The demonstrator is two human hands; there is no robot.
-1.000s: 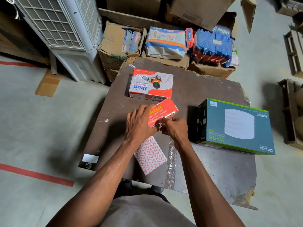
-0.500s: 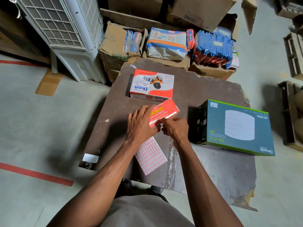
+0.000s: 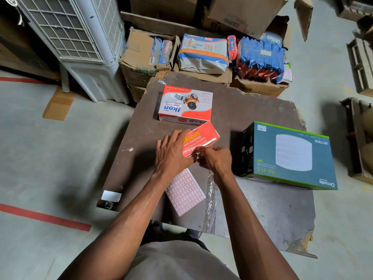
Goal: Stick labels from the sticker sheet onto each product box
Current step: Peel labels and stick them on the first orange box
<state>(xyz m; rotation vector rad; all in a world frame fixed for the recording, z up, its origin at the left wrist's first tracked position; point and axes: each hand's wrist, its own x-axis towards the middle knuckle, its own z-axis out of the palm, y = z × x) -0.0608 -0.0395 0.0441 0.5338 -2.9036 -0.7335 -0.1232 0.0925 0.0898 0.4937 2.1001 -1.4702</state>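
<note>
A person stands over a worn brown table [image 3: 252, 118], both hands on a small red tape dispenser box [image 3: 201, 138] that is tilted up near the table's middle. The left hand [image 3: 173, 154] lies with fingers spread and nearly straight over the box's left end, holding it in place; the right hand [image 3: 217, 158] has its fingers curled at the box's near lower edge, and whether they pinch a label there cannot be told. The sticker sheet [image 3: 186, 191], a grid of red-bordered white labels, lies flat on the table just beneath the wrists. A larger red-and-white box [image 3: 185, 106] sits just behind the held box, and a teal Wi-Fi box [image 3: 292, 156] rests to the right. Cartons of packaged goods [image 3: 203, 53] crowd the floor beyond the table.
</note>
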